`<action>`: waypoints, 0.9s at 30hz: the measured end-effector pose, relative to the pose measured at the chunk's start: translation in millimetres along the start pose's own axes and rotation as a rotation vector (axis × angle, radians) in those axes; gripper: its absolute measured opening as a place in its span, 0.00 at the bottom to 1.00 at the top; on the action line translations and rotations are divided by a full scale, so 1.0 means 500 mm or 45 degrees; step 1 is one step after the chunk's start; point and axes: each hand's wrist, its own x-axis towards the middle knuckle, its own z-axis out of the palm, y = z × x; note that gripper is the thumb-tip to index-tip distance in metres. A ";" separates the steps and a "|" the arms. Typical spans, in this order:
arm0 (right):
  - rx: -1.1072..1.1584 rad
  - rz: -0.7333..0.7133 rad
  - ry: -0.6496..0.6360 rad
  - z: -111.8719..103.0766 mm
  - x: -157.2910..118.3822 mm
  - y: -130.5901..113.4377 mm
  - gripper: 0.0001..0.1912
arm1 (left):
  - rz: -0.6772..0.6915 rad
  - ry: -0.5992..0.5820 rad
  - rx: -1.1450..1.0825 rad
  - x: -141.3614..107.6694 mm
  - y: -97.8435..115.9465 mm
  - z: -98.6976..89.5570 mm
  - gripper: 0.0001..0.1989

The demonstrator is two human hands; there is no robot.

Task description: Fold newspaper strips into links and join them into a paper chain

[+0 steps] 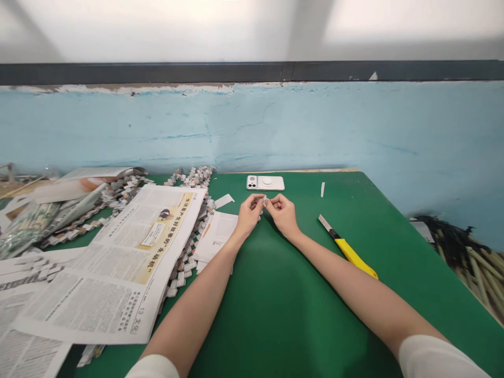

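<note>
Both hands meet over the green table, just in front of a white phone. Between the fingertips is a small folded paper piece. My left hand pinches it from the left, fingers bent and pressed together. From the right, my right hand pinches the same piece between thumb and forefinger. Part of the paper is hidden by the fingers. Cut white paper sheets lie left of my left hand, beside a folded paper chain.
A large newspaper covers the left side over more paper chains. Right of my right hand lies a yellow-handled knife, blade exposed. A paper strip lies behind it. A blue wall borders the table's back; sticks stand beyond its right edge.
</note>
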 end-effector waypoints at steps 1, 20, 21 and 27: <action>0.000 0.000 -0.001 0.000 0.000 0.000 0.22 | 0.002 0.000 -0.002 -0.001 0.001 0.000 0.18; -0.008 0.014 0.002 0.002 0.001 -0.006 0.22 | 0.076 -0.031 0.046 0.000 -0.004 -0.003 0.16; -0.006 0.013 0.010 0.002 0.001 -0.006 0.23 | 0.072 -0.035 0.054 0.000 -0.003 -0.003 0.16; -0.015 -0.004 0.020 0.006 0.000 -0.008 0.22 | 0.027 -0.026 -0.008 0.002 0.006 -0.005 0.17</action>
